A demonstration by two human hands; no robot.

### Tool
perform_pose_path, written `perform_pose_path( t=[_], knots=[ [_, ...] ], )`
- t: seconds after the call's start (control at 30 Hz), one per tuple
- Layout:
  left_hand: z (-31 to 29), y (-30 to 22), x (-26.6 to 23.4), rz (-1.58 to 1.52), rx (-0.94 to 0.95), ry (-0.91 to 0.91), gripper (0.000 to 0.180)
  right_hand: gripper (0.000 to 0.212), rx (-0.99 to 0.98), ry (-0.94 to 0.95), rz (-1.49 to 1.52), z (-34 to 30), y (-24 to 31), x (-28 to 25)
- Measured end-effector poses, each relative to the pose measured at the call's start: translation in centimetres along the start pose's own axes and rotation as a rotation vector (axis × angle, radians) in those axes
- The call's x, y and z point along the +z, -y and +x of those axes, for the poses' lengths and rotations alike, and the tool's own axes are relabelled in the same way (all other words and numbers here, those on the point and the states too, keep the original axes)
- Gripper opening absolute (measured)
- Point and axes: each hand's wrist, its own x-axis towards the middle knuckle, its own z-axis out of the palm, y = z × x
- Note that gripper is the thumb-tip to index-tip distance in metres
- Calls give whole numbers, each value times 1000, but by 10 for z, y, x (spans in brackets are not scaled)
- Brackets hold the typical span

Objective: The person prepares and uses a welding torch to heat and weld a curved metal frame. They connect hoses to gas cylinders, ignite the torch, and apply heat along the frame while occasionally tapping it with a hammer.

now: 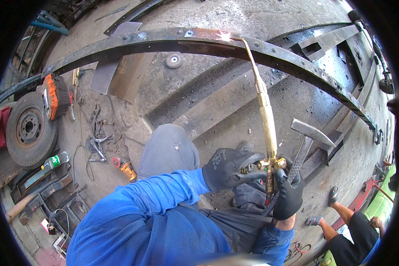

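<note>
A long brass gas torch (267, 122) points away from me, its bent tip against or just over a brightly glowing spot (224, 36) on a curved steel beam (150, 41). My right hand (290, 191), in a dark glove, closes around the torch's lower end near the brass valve (279, 163). The same hand also grips a hammer (312, 131) by its ridged metal handle, head upward. My left hand (228, 169), gloved too, is closed beside the torch valves, fingers curled around a small metallic piece that I cannot make out.
A spare wheel (31, 128), an orange case (51, 96) and a green-labelled bottle (56, 160) are at left. An angle grinder (125, 168) and loose tools (97, 144) lie on the floor. Steel channels (226, 99) lie beyond my knee; another person's legs (341, 217) show at lower right.
</note>
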Motion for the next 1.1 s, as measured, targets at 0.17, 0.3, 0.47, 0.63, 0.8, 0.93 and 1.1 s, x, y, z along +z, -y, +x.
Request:
perform_pose_path(
  t=[0.17, 0.3, 0.47, 0.63, 0.8, 0.93, 1.1],
  knots=[
    [1, 0, 0, -16, -8, -1, 47, 41, -1, 5, -6, 1, -1, -1],
    [1, 0, -1, -15, 4, -16, 47, 41, -1, 5, -16, 2, -2, -2],
    [4, -1, 2, -112, -94, -26, 51, 41, 13, 1, -19, 3, -1, -2],
    [26, 2, -8, -589, -513, -242, 58, 41, -1, 7, -24, 0, -2, 2],
    [59, 9, -23, -725, -471, -192, 60, 41, 22, 26, 30, -3, -4, 9],
    [74, 11, -22, -856, -568, -60, 56, 41, -6, 14, -22, -6, -6, 15],
    [79, 10, -17, -961, -609, -71, 47, 44, -18, 37, 11, -9, -11, 21]
  ],
)
